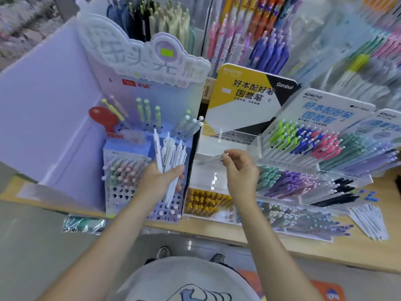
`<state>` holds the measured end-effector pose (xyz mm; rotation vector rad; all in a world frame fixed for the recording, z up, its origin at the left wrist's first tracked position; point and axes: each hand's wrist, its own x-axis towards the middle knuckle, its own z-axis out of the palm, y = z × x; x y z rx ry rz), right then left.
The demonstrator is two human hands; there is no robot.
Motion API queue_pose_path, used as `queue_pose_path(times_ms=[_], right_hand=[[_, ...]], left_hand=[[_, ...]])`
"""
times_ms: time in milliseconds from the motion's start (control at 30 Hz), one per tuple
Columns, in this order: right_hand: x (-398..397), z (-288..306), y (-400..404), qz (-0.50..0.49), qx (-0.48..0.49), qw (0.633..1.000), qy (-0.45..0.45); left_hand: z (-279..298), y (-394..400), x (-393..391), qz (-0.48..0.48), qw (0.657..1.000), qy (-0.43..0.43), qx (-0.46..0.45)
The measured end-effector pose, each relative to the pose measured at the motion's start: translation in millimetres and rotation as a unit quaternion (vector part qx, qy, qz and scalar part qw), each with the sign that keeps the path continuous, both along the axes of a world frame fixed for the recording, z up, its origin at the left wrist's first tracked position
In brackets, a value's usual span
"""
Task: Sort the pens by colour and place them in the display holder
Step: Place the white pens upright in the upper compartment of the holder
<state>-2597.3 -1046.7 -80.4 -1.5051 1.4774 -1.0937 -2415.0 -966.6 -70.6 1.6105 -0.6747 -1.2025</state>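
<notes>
Left hand [161, 179] fingers curled round a bunch of white pens [171, 155]; right hand [239, 167] fingertips pinching one blurry pen [211, 159], clear display holder [227, 137] just beyond.

Desk [303, 246]: pale wood, running along the shop front edge.
Floor [32, 246]: smooth grey, with an orange mat [325, 292] at lower right.
Side panel [43, 118]: plain lilac board, standing at left.
Back racks [249, 40]: crowded hanging stock, blurred.
Light: bright, even, indoor.
</notes>
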Motion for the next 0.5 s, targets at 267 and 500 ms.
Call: queue_pose_path(times_ms=[267, 500], right_hand=[[17, -1, -6, 0.074, -0.068, 0.985, 0.142], [36, -14, -22, 0.126, -0.08, 0.966, 0.211]], left_hand=[[-4, -2, 2, -0.01, 0.999, 0.043, 0.0], [-4, -3, 4, 0.023, 0.992, 0.123, -0.005]])
